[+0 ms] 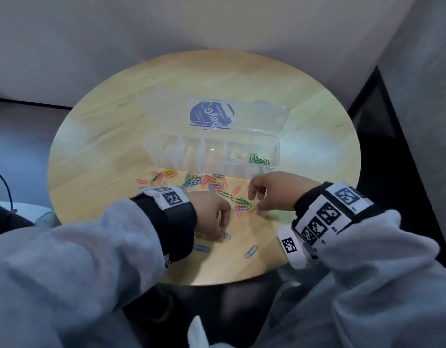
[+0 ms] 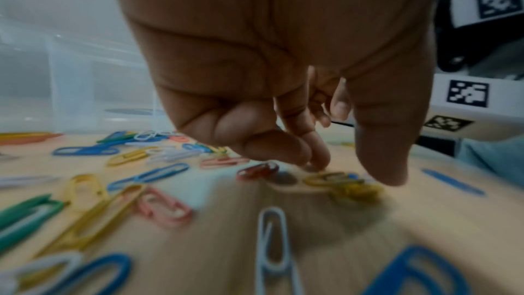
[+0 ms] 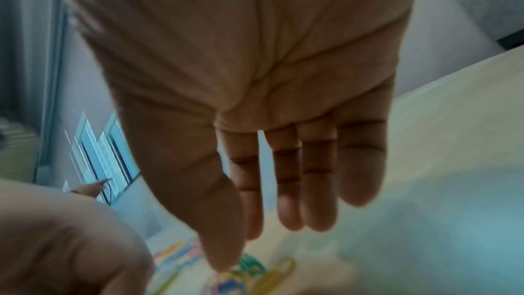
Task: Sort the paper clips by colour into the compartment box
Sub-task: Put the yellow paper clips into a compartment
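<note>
Two hands lowered over loose clips: left hand (image 2: 283,98) fingers curled onto yellow clip (image 2: 334,180), grasp unconfirmed; right hand (image 3: 255,120) held slack, empty. Lift toward box (image 1: 217,149) judged needed next.

- My right grip (image 3: 255,120) fills most of the view, palm toward the camera, fingers (image 3: 317,187) straight and close together, holding nothing.
- My thumb (image 3: 218,232) points down toward the blurred paper clips (image 3: 255,266) on the pale surface (image 3: 439,142); green, yellow and pink ones show near its tip.
- Part of my left grip (image 3: 65,243) sits blurred in the lower left corner.
- A window (image 3: 105,158) shows behind, at left.
</note>
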The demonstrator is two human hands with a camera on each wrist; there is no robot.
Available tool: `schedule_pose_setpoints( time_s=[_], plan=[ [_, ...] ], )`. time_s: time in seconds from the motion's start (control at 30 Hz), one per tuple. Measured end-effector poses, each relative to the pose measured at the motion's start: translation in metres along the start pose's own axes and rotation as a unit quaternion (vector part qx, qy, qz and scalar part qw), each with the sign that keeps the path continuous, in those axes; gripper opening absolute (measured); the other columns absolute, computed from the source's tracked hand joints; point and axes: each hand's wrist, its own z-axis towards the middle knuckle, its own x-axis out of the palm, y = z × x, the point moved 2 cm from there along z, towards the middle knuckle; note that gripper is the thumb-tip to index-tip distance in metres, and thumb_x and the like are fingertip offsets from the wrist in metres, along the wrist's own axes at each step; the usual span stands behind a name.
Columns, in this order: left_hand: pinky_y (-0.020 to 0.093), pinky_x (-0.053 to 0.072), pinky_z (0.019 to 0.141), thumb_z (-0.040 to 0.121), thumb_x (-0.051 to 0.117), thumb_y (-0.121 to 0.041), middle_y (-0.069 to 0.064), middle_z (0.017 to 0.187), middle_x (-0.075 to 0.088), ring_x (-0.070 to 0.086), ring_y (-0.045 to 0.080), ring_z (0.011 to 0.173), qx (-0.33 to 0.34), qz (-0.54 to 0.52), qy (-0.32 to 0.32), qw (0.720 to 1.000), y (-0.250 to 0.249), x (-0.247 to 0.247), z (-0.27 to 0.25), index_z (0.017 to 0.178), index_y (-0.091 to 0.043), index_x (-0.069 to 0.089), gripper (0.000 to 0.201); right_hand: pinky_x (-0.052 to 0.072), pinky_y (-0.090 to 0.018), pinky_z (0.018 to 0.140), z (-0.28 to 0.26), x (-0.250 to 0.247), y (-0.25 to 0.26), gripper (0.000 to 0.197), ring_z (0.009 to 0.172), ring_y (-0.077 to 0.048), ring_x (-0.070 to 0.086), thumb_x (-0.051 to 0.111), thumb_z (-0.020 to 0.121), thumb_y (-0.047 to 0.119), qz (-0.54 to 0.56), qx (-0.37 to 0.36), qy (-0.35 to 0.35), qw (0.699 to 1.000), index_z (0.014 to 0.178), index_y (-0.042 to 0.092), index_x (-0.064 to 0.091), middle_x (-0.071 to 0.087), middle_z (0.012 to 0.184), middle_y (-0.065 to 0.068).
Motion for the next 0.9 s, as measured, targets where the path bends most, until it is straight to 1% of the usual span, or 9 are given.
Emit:
schedule_pose_setpoints(
  time_s=[0.1,0.2,0.27,0.33,0.43,0.53,0.67,0.77,0.9],
  plan=[
    [0.02,0.034,0.052,0.071,0.072,-0.028,-0.007,0.079,0.056,0.047,0.008,0.06,0.018,0.031,-0.014,0.999,-0.003,0.005,0.0,0.083,-0.028,0.053,0.023,0.046,-0.03,0.076,0.002,0.01,-0.004,0.031,0.088,-0.017,0.052,0.065,0.076,0.011,-0.043,0.039,0.019,0.998,0.102,0.026,0.055,0.048,0.098,0.006],
    [0.019,0.03,0.047,0.074,0.071,-0.026,-0.007,0.083,0.055,0.043,0.004,0.055,0.023,0.051,-0.014,0.998,-0.004,0.005,0.002,0.085,-0.026,0.054,0.02,0.043,-0.028,0.067,0.001,0.012,-0.007,0.036,0.082,-0.016,0.047,0.064,0.076,0.006,-0.065,0.037,0.033,0.997,0.097,0.03,0.048,0.038,0.085,0.011],
    [0.018,0.03,0.048,0.075,0.072,-0.026,-0.007,0.084,0.056,0.05,0.011,0.065,0.018,0.049,-0.013,0.999,-0.003,0.003,0.004,0.083,-0.025,0.055,0.018,0.043,-0.029,0.065,-0.001,0.013,-0.009,0.04,0.078,-0.017,0.048,0.058,0.076,0.0,-0.077,0.037,0.036,0.996,0.097,0.032,0.046,0.038,0.081,0.012],
    [0.018,0.032,0.051,0.075,0.072,-0.026,-0.006,0.086,0.059,0.053,0.013,0.077,0.014,0.041,-0.018,0.999,0.0,0.001,0.007,0.082,-0.026,0.057,0.017,0.047,-0.031,0.068,-0.002,0.014,-0.011,0.046,0.075,-0.017,0.05,0.054,0.075,-0.002,-0.084,0.036,0.034,0.995,0.099,0.035,0.045,0.039,0.079,0.013],
    [0.017,0.032,0.052,0.076,0.071,-0.026,-0.005,0.085,0.059,0.053,0.013,0.08,0.008,0.039,-0.029,0.999,0.003,0.0,0.009,0.087,-0.023,0.063,0.014,0.049,-0.034,0.076,-0.002,0.018,-0.01,0.045,0.078,-0.017,0.052,0.061,0.077,0.004,-0.09,0.018,0.041,0.995,0.107,0.034,0.046,0.042,0.084,0.011],
    [0.018,0.032,0.051,0.076,0.07,-0.028,-0.006,0.084,0.058,0.053,0.013,0.079,0.007,0.04,-0.036,0.999,0.006,-0.001,0.008,0.083,-0.025,0.06,0.013,0.049,-0.035,0.079,0.001,0.019,-0.006,0.037,0.081,-0.017,0.051,0.066,0.077,0.012,-0.089,-0.006,0.042,0.995,0.105,0.031,0.05,0.04,0.078,0.013],
    [0.019,0.032,0.051,0.078,0.068,-0.03,-0.01,0.076,0.054,0.052,0.013,0.078,0.008,0.036,-0.04,0.999,0.011,-0.004,0.007,0.083,-0.027,0.057,0.012,0.047,-0.034,0.078,0.005,0.021,-0.003,0.028,0.083,-0.018,0.049,0.062,0.078,0.008,-0.089,-0.027,0.037,0.995,0.091,0.03,0.051,0.037,0.075,0.016],
    [0.018,0.034,0.054,0.08,0.067,-0.029,-0.014,0.068,0.048,0.051,0.012,0.077,0.014,0.031,-0.04,0.999,0.013,-0.006,0.009,0.084,-0.026,0.059,0.01,0.047,-0.034,0.076,0.004,0.023,-0.004,0.028,0.082,-0.016,0.048,0.06,0.076,0.005,-0.08,-0.024,0.039,0.996,0.088,0.03,0.051,0.037,0.075,0.017],
    [0.016,0.034,0.054,0.081,0.068,-0.027,-0.015,0.068,0.048,0.051,0.01,0.073,0.018,0.0,-0.042,0.999,0.014,-0.008,0.009,0.094,-0.02,0.066,0.015,0.044,-0.032,0.075,0.004,0.025,-0.004,0.033,0.081,-0.016,0.046,0.072,0.072,0.016,-0.076,-0.02,0.045,0.996,0.092,0.026,0.048,0.039,0.08,0.013]
  ],
)
